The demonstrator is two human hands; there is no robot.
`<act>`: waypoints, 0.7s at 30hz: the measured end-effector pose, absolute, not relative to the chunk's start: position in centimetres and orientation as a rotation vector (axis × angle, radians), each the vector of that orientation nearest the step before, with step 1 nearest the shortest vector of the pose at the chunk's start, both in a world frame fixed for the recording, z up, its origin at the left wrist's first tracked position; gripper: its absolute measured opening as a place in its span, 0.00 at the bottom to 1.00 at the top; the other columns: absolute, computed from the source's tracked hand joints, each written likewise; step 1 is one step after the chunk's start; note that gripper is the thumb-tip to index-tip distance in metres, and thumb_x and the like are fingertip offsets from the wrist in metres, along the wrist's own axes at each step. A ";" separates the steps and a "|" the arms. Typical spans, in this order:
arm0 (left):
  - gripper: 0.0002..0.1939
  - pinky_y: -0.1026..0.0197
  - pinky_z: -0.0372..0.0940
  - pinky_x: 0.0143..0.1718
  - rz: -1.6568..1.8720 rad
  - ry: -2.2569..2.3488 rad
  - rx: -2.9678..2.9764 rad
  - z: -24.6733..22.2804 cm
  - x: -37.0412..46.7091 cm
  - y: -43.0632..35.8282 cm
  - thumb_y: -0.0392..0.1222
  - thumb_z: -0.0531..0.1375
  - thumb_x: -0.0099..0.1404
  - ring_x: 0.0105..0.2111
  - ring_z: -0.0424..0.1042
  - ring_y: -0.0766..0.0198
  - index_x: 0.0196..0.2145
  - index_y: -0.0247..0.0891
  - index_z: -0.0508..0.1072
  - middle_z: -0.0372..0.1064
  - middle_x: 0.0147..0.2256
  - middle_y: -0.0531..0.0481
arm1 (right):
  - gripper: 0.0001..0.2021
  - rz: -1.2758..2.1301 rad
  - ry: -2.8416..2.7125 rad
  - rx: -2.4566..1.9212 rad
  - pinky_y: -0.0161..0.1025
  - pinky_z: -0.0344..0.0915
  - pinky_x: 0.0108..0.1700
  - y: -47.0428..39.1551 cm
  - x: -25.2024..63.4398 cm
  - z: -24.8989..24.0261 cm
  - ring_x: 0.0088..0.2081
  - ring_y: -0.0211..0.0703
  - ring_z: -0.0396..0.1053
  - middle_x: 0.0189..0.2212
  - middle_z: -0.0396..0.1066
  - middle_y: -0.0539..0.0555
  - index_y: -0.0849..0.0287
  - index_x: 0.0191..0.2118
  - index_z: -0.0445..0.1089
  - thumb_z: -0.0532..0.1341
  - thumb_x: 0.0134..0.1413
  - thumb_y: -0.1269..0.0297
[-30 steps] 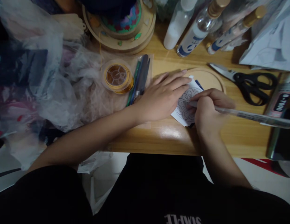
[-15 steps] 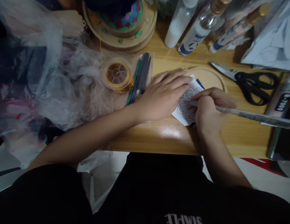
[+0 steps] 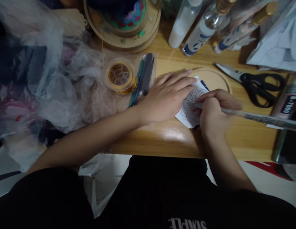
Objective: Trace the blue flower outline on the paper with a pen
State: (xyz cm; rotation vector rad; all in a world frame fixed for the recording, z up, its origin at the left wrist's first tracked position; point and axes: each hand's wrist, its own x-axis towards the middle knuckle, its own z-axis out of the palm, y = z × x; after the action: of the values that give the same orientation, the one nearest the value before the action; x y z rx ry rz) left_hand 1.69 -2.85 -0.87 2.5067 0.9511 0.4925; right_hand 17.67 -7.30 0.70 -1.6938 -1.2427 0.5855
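A small white paper (image 3: 186,118) with a line-drawn flower lies on the wooden table, partly over a dark blue piece (image 3: 204,84). Beneath these is a round pale wooden disc (image 3: 219,78). Flat beside the paper, my left hand (image 3: 169,98) has its fingers stretched out, the fingertips on the paper's left and upper edge. Pinched in my right hand (image 3: 214,111) is a long, clear-barrelled pen (image 3: 255,117), its tip at the middle of the flower. My right hand hides the paper's right side.
Black-handled scissors (image 3: 259,84) and a box marked B-7000 (image 3: 287,103) lie to the right. A spool of golden thread (image 3: 121,76) and several pens (image 3: 145,74) are on the left, beside crumpled plastic bags (image 3: 78,86). Bottles (image 3: 197,35) stand at the back.
Almost nothing differs. The pen's rear end seems to have shifted very slightly, while both hands and the paper keep their places.
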 end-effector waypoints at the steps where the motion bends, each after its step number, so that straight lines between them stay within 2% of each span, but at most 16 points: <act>1: 0.24 0.47 0.53 0.71 0.487 0.953 2.507 -0.9 1.7 -2.9 0.30 0.50 0.69 0.71 0.55 0.53 0.60 0.38 0.68 0.63 0.67 0.48 | 0.12 0.593 -1.237 -1.688 0.33 0.60 0.21 -7.4 17.6 0.8 0.18 0.33 0.65 0.16 0.70 0.44 0.56 0.19 0.72 0.52 0.42 0.71; 6: 0.25 0.47 0.53 0.71 0.482 0.955 2.504 -0.8 1.7 -2.9 0.29 0.50 0.68 0.71 0.55 0.54 0.60 0.38 0.68 0.62 0.67 0.48 | 0.12 0.588 -1.160 -1.687 0.30 0.55 0.17 -7.5 17.4 0.9 0.15 0.33 0.64 0.14 0.67 0.44 0.57 0.20 0.71 0.52 0.43 0.72; 11: 0.24 0.46 0.53 0.71 0.480 0.952 2.503 -0.8 1.8 -2.8 0.30 0.50 0.68 0.71 0.55 0.54 0.59 0.38 0.69 0.63 0.67 0.48 | 0.12 0.581 -1.239 -1.675 0.32 0.60 0.21 -7.5 17.6 0.8 0.16 0.33 0.63 0.15 0.69 0.45 0.57 0.19 0.71 0.52 0.42 0.72; 15: 0.24 0.45 0.54 0.71 0.499 0.953 2.493 -0.9 1.8 -2.8 0.30 0.50 0.68 0.71 0.55 0.55 0.59 0.41 0.69 0.63 0.67 0.50 | 0.11 0.578 -1.263 -1.668 0.33 0.62 0.23 -7.4 17.7 0.8 0.17 0.33 0.64 0.16 0.70 0.45 0.57 0.19 0.71 0.52 0.42 0.71; 21: 0.24 0.46 0.54 0.71 0.528 0.947 2.487 -1.0 1.7 -2.8 0.30 0.50 0.68 0.71 0.56 0.55 0.59 0.43 0.70 0.63 0.67 0.52 | 0.11 0.601 -1.144 -1.694 0.31 0.55 0.17 -7.4 17.3 1.0 0.15 0.33 0.63 0.14 0.68 0.44 0.57 0.20 0.71 0.52 0.42 0.70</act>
State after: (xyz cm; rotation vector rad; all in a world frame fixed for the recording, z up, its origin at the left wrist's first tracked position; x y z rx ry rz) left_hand 1.75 -2.80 -1.00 2.4867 0.9470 0.5278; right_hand 17.35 -7.44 0.97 -1.6943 -1.1438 0.6014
